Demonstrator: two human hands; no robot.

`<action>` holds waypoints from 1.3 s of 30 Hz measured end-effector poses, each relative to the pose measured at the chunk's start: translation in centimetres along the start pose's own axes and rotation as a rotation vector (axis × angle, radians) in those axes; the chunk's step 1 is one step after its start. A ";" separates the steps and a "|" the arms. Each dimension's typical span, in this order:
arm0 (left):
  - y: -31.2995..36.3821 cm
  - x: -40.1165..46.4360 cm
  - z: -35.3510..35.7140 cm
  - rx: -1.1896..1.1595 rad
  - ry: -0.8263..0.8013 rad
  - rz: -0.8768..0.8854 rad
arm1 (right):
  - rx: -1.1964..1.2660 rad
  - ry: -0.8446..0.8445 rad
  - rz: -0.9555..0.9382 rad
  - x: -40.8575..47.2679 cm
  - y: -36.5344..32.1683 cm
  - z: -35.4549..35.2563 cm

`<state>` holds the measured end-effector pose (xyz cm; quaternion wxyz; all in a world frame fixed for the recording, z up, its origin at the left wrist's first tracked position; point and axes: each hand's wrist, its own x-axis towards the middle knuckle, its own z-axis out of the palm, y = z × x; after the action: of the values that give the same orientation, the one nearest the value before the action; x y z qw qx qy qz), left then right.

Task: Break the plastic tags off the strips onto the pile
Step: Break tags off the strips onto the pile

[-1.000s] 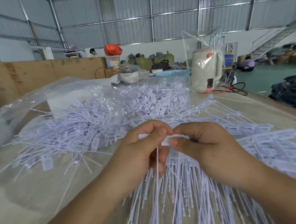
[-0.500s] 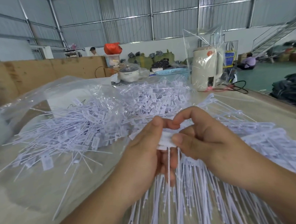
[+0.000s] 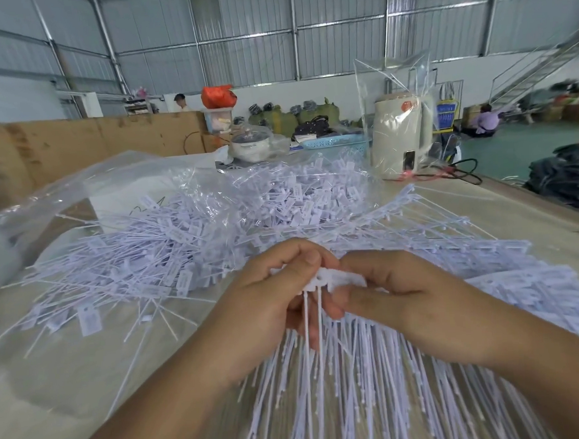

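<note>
- Clear bag point(image 3: 88, 186) is seen far left of the grip, crumpled, lying open on the table point(image 3: 55, 382).
- Pile point(image 3: 189, 244) of loose white tags is spread up-left of the grip, partly on the bag; one stray tag point(image 3: 89, 317) lies well left of the grip.
- Left hand point(image 3: 269, 307) is curled, thumb and forefinger pinched on the left end of the strip point(image 3: 331, 279).
- Strip is held at the centre, between both hands, above the table; two thin tails point(image 3: 307, 322) are seen hanging straight down from it just below the grip.
- Right hand point(image 3: 399, 294) is curled, fingers clamped on the strip's right end; fingertips of both hands are nearly touching.
- Unbroken strips point(image 3: 358, 400) are fanned out beneath and to the right of the grip, tails pointing toward the camera.
- Pot point(image 3: 252, 147) is set well beyond the grip, behind the pile.
- Kettle point(image 3: 401, 133), wrapped in clear plastic, is stood far up-right of the grip; black cord point(image 3: 460, 173) is laid beside it.
</note>
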<state>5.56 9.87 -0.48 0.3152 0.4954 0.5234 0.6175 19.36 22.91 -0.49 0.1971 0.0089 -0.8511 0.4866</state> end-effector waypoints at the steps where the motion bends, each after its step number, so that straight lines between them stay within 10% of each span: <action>1: 0.0 -0.1 0.0 0.005 0.001 -0.002 | -0.036 -0.021 0.003 0.0 -0.1 0.0; 15: -0.3 0.0 2.4 -0.409 0.299 0.044 | -0.036 0.582 -0.140 1.2 -0.5 2.2; 21: -0.1 -0.1 1.7 -0.176 0.164 0.040 | 0.222 0.102 -0.172 0.3 -0.4 2.2; 39: -0.3 0.3 -0.7 -0.049 0.033 -0.046 | -0.300 0.040 -0.037 -0.2 0.1 0.2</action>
<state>4.74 9.99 -0.68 0.3325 0.4651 0.5244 0.6309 19.41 22.75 -0.77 0.2219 -0.0145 -0.9098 0.3503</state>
